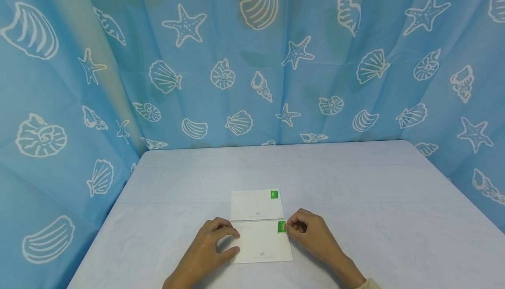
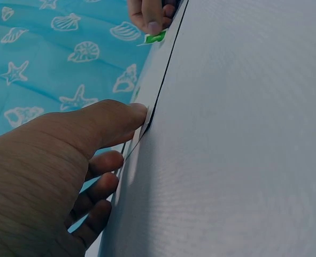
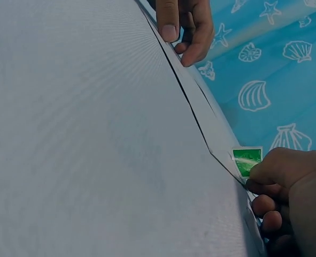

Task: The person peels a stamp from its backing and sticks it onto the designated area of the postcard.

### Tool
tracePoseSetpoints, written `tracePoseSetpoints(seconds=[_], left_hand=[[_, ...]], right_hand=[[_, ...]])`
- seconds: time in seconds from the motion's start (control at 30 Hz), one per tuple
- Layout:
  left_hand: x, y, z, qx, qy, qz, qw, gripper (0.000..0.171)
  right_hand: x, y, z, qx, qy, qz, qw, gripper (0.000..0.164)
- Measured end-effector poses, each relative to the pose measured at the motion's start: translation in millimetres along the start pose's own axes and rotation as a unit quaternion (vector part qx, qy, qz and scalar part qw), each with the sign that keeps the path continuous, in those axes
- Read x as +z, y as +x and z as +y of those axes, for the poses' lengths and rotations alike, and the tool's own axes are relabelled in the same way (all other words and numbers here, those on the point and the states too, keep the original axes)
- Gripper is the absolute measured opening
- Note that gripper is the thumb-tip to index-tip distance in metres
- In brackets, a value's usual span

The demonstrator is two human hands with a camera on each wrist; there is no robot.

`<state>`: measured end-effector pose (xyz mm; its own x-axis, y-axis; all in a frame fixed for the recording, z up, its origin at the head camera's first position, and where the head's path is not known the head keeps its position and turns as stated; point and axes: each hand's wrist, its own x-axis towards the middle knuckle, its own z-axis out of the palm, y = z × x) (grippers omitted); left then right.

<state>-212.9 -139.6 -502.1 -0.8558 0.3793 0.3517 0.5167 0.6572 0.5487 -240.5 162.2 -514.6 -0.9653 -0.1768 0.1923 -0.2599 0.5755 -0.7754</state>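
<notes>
Two white envelopes lie on the table, one behind the other. The rear envelope (image 1: 252,205) has a green stamp (image 1: 274,194) at its top right corner. The front envelope (image 1: 256,241) lies between my hands. At its top right corner, my right hand (image 1: 314,233) pinches a second green stamp (image 3: 247,160) by its edge; in the right wrist view that stamp looks tilted up from the paper. My left hand (image 1: 209,251) rests at the front envelope's left edge, thumb and forefinger touching the paper. The left wrist view shows its other fingers loosely bent.
The table (image 1: 181,175) has a pale cloth cover and rounded far corners. A blue curtain (image 1: 252,61) with white shells and starfish hangs behind it and along both sides. A light sleeve (image 1: 370,284) shows at my right wrist.
</notes>
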Motion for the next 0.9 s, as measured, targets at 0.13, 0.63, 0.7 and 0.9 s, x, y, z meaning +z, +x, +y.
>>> tracePoseSetpoints(seconds=[0.13, 0.63, 0.7, 0.9], left_hand=[[-0.1, 0.3, -0.5, -0.001, 0.0, -0.006, 1.0, 0.027], [-0.3, 1.6, -0.9, 0.008, -0.001, -0.004, 1.0, 0.027], [-0.2, 1.5, -1.0, 0.011, -0.001, -0.003, 0.9999, 0.027], [-0.1, 0.8, -1.0, 0.011, 0.0, -0.003, 0.9999, 0.028]], right_hand=[[1.0, -1.1, 0.8, -0.02, -0.011, 0.002, 1.0, 0.015], [0.6, -3.0, -1.3, -0.033, -0.032, 0.013, 0.999, 0.015], [0.9, -3.2, -0.4, -0.038, -0.032, 0.015, 0.999, 0.015], [1.0, -4.3, 1.4, -0.056, -0.027, 0.021, 0.998, 0.015]])
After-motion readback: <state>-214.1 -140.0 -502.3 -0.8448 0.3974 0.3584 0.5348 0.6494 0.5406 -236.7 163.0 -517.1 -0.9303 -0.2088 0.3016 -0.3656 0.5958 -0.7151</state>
